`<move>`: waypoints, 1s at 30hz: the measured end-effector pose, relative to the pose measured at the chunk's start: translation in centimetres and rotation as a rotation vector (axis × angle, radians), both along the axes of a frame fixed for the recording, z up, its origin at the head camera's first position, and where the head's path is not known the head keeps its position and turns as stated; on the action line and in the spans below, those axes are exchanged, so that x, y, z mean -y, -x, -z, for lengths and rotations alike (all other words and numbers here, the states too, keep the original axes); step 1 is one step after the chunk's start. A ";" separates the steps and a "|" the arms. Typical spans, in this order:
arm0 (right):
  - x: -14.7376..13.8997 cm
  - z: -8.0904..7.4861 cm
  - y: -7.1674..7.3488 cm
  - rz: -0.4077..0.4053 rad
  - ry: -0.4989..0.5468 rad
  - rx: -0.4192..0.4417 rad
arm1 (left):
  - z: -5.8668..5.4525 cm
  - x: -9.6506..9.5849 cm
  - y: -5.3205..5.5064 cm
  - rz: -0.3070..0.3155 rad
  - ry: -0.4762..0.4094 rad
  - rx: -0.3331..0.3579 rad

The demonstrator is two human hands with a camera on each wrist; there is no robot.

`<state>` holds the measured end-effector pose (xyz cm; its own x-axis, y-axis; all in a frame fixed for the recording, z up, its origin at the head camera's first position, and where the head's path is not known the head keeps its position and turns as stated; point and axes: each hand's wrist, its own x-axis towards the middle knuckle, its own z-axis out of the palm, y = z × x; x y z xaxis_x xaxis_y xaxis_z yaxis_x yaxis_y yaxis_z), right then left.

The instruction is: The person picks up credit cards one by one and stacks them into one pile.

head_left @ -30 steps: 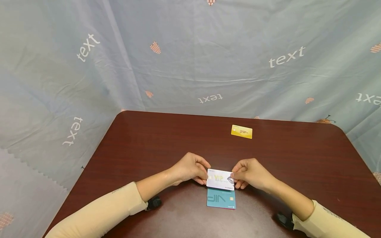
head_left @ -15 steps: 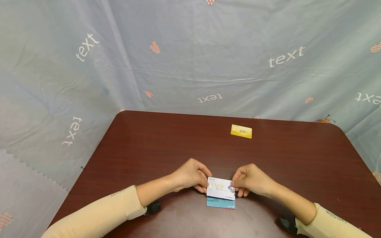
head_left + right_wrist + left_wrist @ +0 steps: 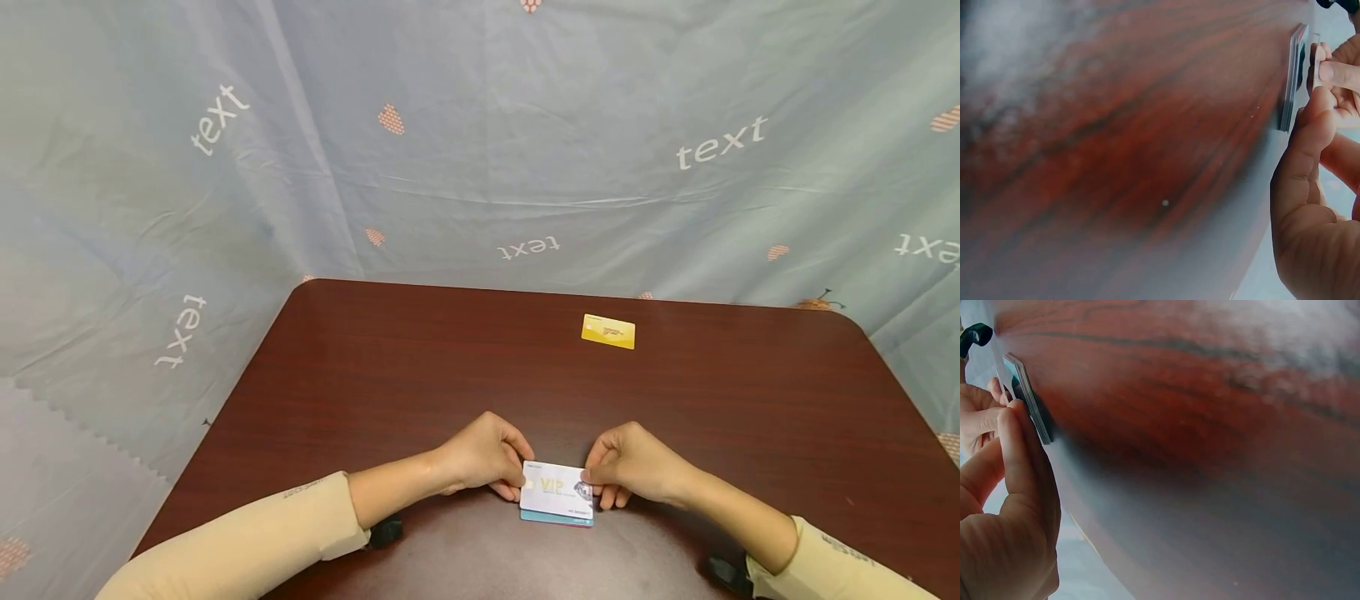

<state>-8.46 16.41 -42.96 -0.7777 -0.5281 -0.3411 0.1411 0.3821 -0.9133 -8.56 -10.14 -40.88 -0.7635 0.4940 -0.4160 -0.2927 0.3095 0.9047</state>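
Note:
Between both hands is a white VIP card [image 3: 553, 490], pinched at its left edge by my left hand [image 3: 486, 454] and at its right edge by my right hand [image 3: 636, 467]. It lies over a teal card [image 3: 551, 517], of which just a strip shows at the near side. Both wrist views show a small stack of cards [image 3: 1034, 403] on the table, several thick, with the white card [image 3: 1316, 62] held slightly above it. A thin pink edge shows under the teal card in the head view.
A yellow card [image 3: 608, 332] lies alone near the far edge of the dark red-brown wooden table [image 3: 420, 358]. Behind the table hangs a grey-blue patterned cloth [image 3: 450, 150], which also covers the left side.
Both hands have brought the white card toward the near side of the table, so it now covers most of the teal card. The yellow card has stayed in place.

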 end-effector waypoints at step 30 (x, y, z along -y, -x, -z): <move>-0.2 0.2 -0.5 -0.034 -0.033 -0.043 | 0.2 -0.8 -0.6 -0.003 0.116 -0.062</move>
<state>-8.00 16.58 -43.18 -0.7738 -0.5433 -0.3257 0.0889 0.4159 -0.9051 -8.00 -9.38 -41.03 -0.7910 0.4430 -0.4220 -0.2380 0.4125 0.8793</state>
